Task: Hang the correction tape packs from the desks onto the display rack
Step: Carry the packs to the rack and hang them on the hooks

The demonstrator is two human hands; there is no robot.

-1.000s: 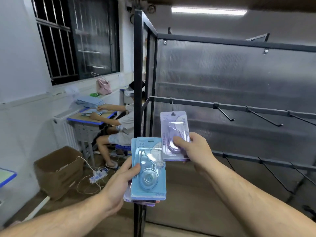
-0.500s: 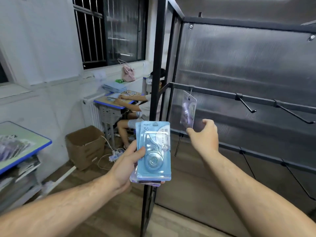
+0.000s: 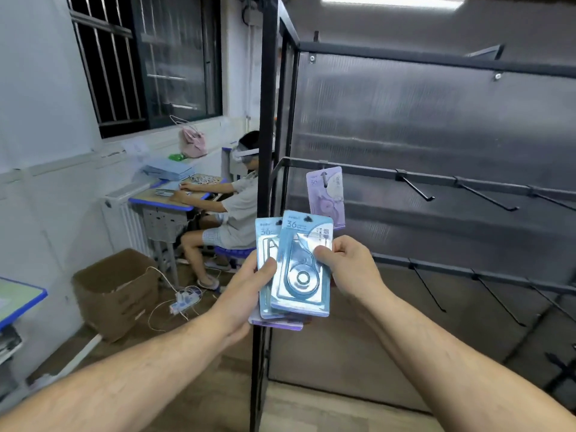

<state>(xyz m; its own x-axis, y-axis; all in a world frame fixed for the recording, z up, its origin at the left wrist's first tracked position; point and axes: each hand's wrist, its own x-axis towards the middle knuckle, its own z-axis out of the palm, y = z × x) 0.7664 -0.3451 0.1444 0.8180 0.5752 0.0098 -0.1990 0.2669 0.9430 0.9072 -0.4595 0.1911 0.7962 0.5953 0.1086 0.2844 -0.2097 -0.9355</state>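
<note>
Right hand [image 3: 349, 266] is back from hung purple pack [image 3: 325, 194], pinching top blue pack [image 3: 300, 269]; left hand [image 3: 249, 285] grips stack [image 3: 265, 272]. Risk: lower packs slip at 6 o'clock.

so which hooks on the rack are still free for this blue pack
Only the leftmost hook is taken, by the purple pack. The upper-rail hooks right of it are bare, as are the lower-rail hooks. The right hand pinches the top blue pack.
</note>
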